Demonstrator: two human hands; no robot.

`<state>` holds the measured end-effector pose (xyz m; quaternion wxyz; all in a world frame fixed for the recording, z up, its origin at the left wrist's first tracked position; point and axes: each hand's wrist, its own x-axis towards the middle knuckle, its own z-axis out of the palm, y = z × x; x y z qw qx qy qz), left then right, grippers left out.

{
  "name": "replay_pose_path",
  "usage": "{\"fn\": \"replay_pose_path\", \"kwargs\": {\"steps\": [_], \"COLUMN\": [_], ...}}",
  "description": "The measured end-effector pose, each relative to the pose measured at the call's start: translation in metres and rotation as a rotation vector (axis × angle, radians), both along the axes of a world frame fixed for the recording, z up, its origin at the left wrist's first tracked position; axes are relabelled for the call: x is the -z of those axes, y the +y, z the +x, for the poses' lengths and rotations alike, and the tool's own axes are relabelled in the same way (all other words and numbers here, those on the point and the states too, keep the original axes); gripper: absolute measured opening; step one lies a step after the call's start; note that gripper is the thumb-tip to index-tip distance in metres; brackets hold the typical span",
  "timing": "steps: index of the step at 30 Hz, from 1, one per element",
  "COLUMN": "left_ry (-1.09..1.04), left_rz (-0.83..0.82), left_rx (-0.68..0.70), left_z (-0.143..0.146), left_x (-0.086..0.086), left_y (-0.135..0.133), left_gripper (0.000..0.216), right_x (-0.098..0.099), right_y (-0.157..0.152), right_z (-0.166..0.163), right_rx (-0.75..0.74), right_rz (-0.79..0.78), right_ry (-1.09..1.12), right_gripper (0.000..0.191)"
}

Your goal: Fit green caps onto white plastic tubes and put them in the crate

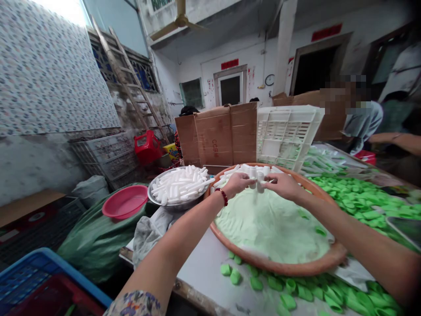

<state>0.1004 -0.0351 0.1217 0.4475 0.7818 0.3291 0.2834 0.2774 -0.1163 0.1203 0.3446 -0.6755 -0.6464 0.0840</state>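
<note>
Above a round orange-brown basin (pixel 272 267) of pale green powder (pixel 269 232), both hands are close together. My left hand (pixel 237 184), a red bead bracelet on its wrist, pinches a small white tube-like piece (pixel 252 172) between its fingers. Close beside it, my right hand (pixel 282 184) is closed on another white tube-like piece (pixel 260 181), held upright. Whether the two pieces touch cannot be made out. More white pieces lie along the basin's far edge, and a few bright green ones rest in the powder.
Left of the basin stands a metal bowl (pixel 180 188) heaped with white pieces. Bright green hollow pieces (pixel 365 202) cover the table's right side and near edge. Cardboard (pixel 217 136) and a white plastic crate (pixel 286 136) stand behind. A pink basin (pixel 126 201) is leftward; a co-worker (pixel 363 120) is at right.
</note>
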Motion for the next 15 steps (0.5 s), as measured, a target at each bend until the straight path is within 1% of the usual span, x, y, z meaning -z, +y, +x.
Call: {"fn": "replay_pose_path", "kwargs": {"steps": [4, 7, 11, 15], "left_ry": [0.078, 0.196, 0.442, 0.704], "left_rz": [0.027, 0.050, 0.097, 0.153], "left_rx": [-0.022, -0.039, -0.065, -0.079], "left_z": [0.000, -0.001, -0.007, -0.012], "left_x": [0.006, 0.014, 0.031, 0.057], "left_y": [-0.001, 0.000, 0.006, -0.001], "left_gripper": [0.029, 0.026, 0.021, 0.004], "right_x": [0.004, 0.014, 0.036, 0.067], "right_y": [0.001, 0.003, 0.001, -0.005], "right_z": [-0.003, -0.004, 0.003, 0.002], "right_rx": [-0.004, 0.008, 0.079, 0.117], "right_rz": [-0.039, -0.091, -0.218, -0.426], "right_ry": [-0.039, -0.084, -0.207, -0.346], "right_gripper": [0.034, 0.034, 0.030, 0.011]}}
